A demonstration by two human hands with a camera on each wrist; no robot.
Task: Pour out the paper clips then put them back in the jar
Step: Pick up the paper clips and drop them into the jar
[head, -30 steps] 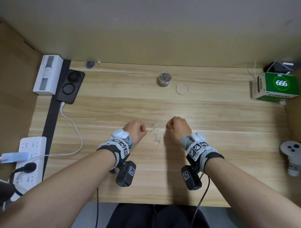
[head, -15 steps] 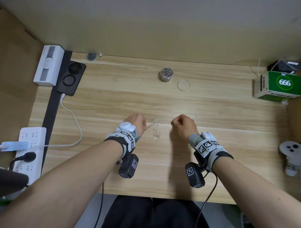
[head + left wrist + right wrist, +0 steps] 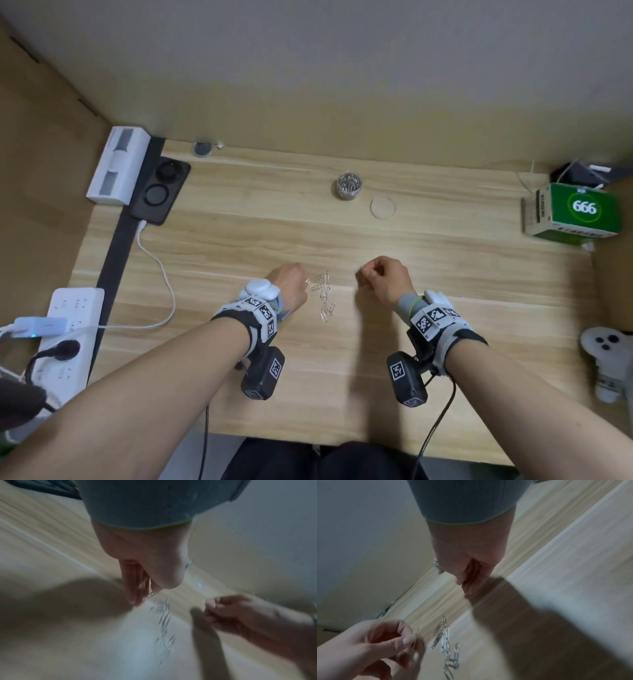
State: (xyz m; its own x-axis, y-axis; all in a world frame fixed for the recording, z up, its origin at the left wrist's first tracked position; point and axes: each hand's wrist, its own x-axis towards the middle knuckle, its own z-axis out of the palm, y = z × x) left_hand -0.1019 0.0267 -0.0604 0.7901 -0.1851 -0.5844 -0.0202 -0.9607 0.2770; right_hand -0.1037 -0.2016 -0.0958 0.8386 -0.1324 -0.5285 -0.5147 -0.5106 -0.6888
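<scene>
Several silver paper clips (image 3: 323, 294) (image 3: 447, 646) (image 3: 163, 622) lie loose on the wooden desk (image 3: 342, 377) between my hands. My left hand (image 3: 291, 282) (image 3: 385, 641) sits just left of the pile and pinches a paper clip (image 3: 413, 641) between thumb and fingertips. My right hand (image 3: 382, 277) (image 3: 467, 574) hovers to the pile's right, fingers curled, pinching clips (image 3: 462, 580) at its fingertips. A small clear jar (image 3: 348, 185) holding many clips stands open at the back of the desk, with its round transparent lid (image 3: 382, 207) lying flat to its right.
A green and white box (image 3: 572, 214) sits at the back right. A white controller (image 3: 606, 359) lies at the right edge. A black charging pad (image 3: 161, 190), a white device (image 3: 118, 164), a white cable (image 3: 161, 274) and a power strip (image 3: 65, 339) occupy the left side.
My right hand has moved right, away from the pile, with clips pinched. My left hand has stayed beside the pile. The head view has tilted slightly.
</scene>
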